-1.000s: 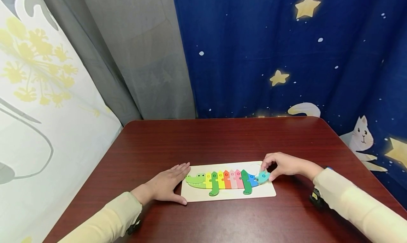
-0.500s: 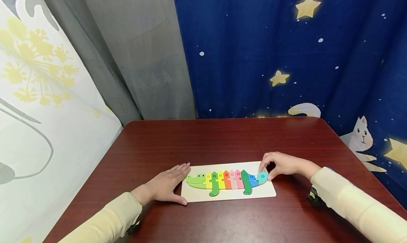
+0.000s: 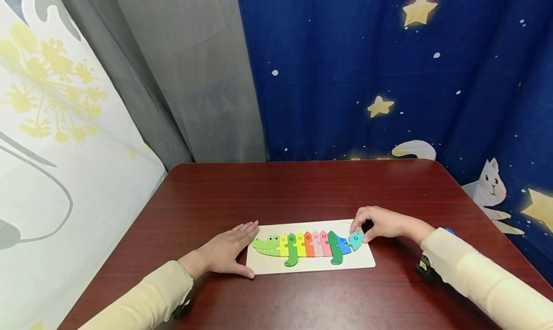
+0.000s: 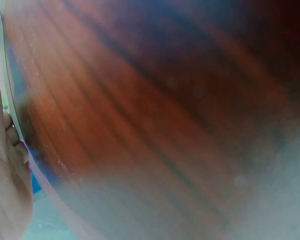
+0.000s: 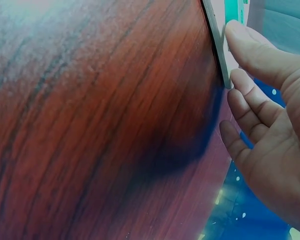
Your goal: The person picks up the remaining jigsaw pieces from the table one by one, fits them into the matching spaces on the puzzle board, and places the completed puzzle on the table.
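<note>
A pale wooden puzzle board [image 3: 311, 265] bears a crocodile of coloured pieces, from the light green head piece [image 3: 266, 245] at left to the blue piece [image 3: 343, 245] near the right end. My right hand [image 3: 382, 223] pinches the teal tail piece [image 3: 356, 240] between thumb and fingers beside the blue one; a slight gap appears between them. In the right wrist view the thumb [image 5: 245, 45] touches the teal piece's edge. My left hand [image 3: 224, 253] rests with straight fingers along the board's left edge. The left wrist view shows only part of that hand.
The board lies on a dark red-brown wooden table [image 3: 294, 191] with rounded far corners. Behind it hang a grey curtain [image 3: 207, 80] and a blue starry curtain [image 3: 328, 80]. A white patterned cloth [image 3: 86, 186] hangs at left.
My right hand has moved slightly left with the teal tail piece, which has turned from tilted to more upright beside the blue piece. The left hand and board have stayed put.
</note>
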The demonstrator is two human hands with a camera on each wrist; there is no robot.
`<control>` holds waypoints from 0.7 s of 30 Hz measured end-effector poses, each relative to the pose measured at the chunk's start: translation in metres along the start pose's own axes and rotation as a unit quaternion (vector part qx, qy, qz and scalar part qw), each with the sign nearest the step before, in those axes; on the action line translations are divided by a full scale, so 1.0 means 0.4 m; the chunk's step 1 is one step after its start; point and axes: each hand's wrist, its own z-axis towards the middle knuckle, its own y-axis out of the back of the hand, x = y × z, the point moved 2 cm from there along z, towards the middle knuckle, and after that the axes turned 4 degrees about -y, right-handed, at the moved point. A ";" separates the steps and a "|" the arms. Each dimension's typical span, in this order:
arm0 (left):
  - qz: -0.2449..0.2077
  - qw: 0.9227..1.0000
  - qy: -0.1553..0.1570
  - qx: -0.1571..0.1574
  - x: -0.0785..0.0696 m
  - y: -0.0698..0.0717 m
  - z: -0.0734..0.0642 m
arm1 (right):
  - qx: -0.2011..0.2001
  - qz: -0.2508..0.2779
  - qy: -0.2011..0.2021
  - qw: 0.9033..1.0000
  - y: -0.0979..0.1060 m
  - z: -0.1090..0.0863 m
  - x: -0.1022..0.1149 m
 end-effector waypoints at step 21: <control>0.001 1.000 0.000 -0.002 0.006 -0.008 0.004 | -0.024 0.016 -0.007 1.000 -0.010 -0.009 -0.003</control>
